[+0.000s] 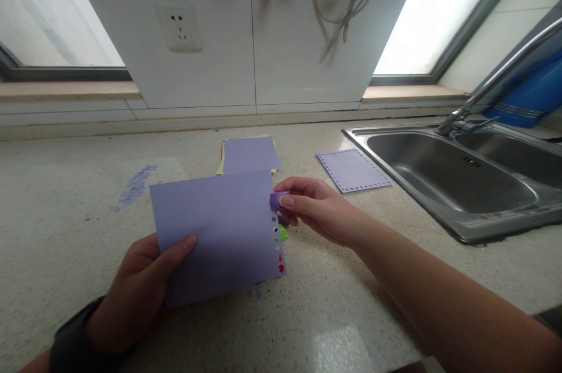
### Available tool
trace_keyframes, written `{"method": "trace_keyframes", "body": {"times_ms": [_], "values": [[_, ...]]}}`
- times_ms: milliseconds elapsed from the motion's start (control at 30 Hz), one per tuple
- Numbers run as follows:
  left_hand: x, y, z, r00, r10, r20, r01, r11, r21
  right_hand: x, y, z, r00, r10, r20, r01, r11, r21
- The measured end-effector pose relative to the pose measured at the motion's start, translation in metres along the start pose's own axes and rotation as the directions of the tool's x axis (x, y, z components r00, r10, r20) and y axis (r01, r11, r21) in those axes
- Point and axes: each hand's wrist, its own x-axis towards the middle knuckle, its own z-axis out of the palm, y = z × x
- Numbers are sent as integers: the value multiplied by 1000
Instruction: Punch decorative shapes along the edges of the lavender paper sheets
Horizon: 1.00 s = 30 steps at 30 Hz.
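My left hand (pixel 144 273) grips a sheet of purple paper (pixel 215 232) by its lower left, thumb on top and fingers behind. A row of small punched shapes runs along the sheet's right edge; red, green and other colours show through the holes. In my right hand (pixel 320 209) is a small purple craft punch (pixel 277 201), pinched between thumb and fingers at the sheet's upper right edge. Behind that edge, a green object (pixel 283 233) is partly hidden by the paper; its kind is unclear.
Behind the held sheet lies a stack of coloured paper (pixel 251 153). A purple sheet with punched borders (pixel 353 170) rests by the steel sink (pixel 439 209) and its faucet (pixel 456 121). Purple paper scraps (pixel 134 187) are scattered at left on the speckled counter (pixel 61 185).
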Motion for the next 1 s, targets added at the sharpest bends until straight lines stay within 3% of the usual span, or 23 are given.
{"method": "trace_keyframes", "body": {"times_ms": [1000], "values": [[0,-1,-2,1000,3,-6,-3,999,38,2,1,0,1000,-8,-20,8,1000,1]]}}
